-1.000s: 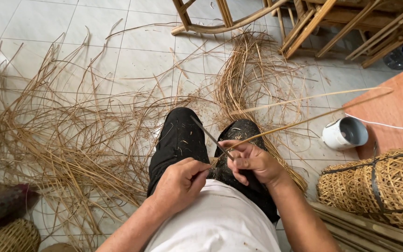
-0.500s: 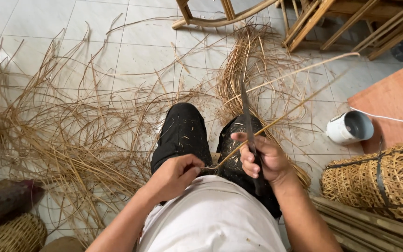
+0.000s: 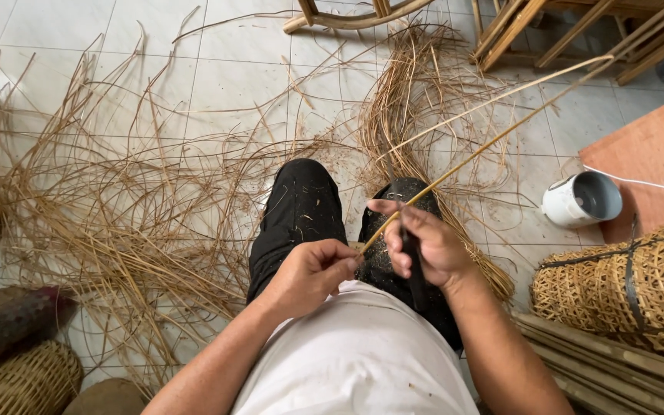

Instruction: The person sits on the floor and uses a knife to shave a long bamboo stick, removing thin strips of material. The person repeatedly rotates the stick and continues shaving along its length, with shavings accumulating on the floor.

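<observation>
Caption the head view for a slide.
Seated person's left hand and right hand grip a long rattan strip over dark trousers, loose strips littering the tiled floor.

Floor (image 3: 217, 84): pale square tiles with grey joints, evenly lit, no hard shadows. Loose straw-coloured strips (image 3: 109, 230) lie scattered across the left and centre of the frame. Wooden furniture frame (image 3: 547, 31) stands along the upper right edge. A reddish-brown board (image 3: 655, 154) sits at right, with a white cup (image 3: 582, 200) on its side just beside it. Woven baskets occupy the lower right (image 3: 624, 288) and lower left (image 3: 17, 380).
</observation>
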